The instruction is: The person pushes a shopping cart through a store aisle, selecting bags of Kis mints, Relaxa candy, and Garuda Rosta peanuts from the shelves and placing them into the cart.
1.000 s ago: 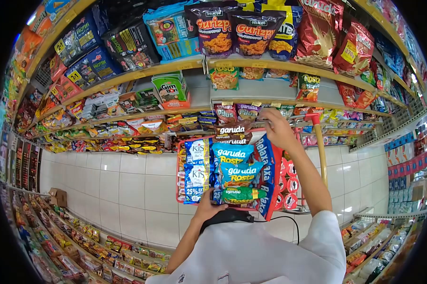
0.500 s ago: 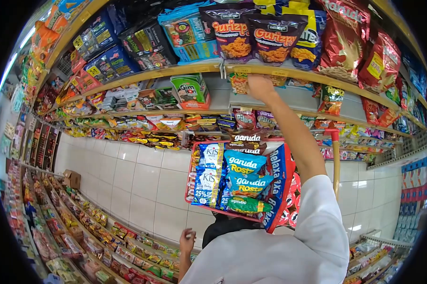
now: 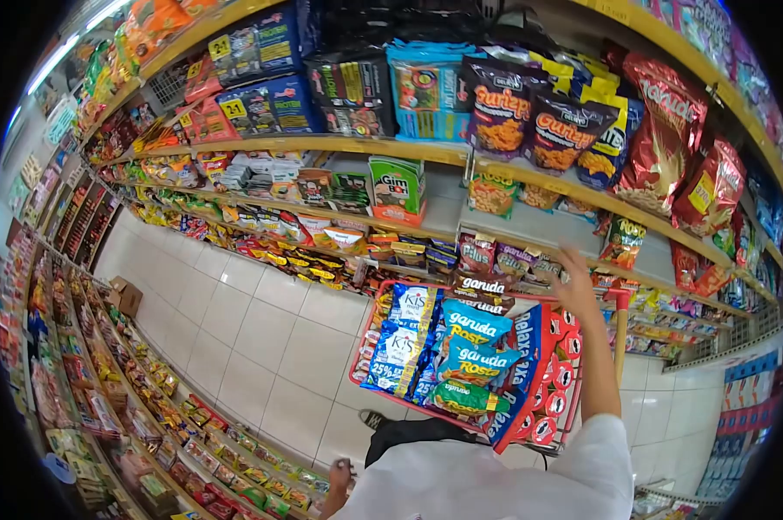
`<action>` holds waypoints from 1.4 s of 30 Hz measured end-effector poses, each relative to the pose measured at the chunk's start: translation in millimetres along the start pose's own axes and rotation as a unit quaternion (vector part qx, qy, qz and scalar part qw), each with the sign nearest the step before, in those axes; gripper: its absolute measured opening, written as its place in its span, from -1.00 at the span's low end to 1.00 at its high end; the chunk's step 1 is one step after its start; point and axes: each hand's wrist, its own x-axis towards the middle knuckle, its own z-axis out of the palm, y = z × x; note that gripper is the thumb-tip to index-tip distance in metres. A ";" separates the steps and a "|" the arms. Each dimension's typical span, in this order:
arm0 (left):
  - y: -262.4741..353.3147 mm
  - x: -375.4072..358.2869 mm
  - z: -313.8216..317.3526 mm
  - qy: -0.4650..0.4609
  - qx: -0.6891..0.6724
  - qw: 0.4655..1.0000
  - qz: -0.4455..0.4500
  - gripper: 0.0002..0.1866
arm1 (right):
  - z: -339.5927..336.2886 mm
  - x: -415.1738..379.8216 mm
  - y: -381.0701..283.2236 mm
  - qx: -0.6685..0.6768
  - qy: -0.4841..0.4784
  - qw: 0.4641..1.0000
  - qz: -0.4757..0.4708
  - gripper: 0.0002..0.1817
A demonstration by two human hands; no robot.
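Note:
My right hand (image 3: 575, 282) is open, with its fingers stretched out. It is near the cart's far right corner, in front of the lower snack shelf, and holds nothing I can see. Under my arm is the red-rimmed shopping cart (image 3: 357, 368). Inside it lie blue-and-white Kis mint bags (image 3: 400, 348), light blue Garuda Rosta packs (image 3: 476, 362), a green Garuda pack (image 3: 465, 398), brown Garuda packs (image 3: 482, 286), a long Relaxa bag (image 3: 522, 368) and several red cans (image 3: 554, 403). Low beside my body, my left hand (image 3: 341, 475) hangs with loosely bent fingers, apparently holding nothing.
The shelf ahead carries Gurizpy bags (image 3: 500, 108), red Garuda bags (image 3: 665, 130), a Gimbori pack (image 3: 398, 189) and Pilus packs (image 3: 476, 251). Another snack rack (image 3: 149, 416) runs along the left. A cardboard box (image 3: 125, 296) sits on the tiled floor (image 3: 261, 334).
My right hand has come away from the packs under the Gurizpy shelf, down and to the right, and its fingers have opened. The view has shifted, with shelf and cart appearing further right.

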 end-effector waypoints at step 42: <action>219.4 195.8 -36.6 -0.208 0.093 0.931 0.284 -0.53 | -36.5 -366.3 -59.6 -0.275 0.004 0.767 0.580 -0.14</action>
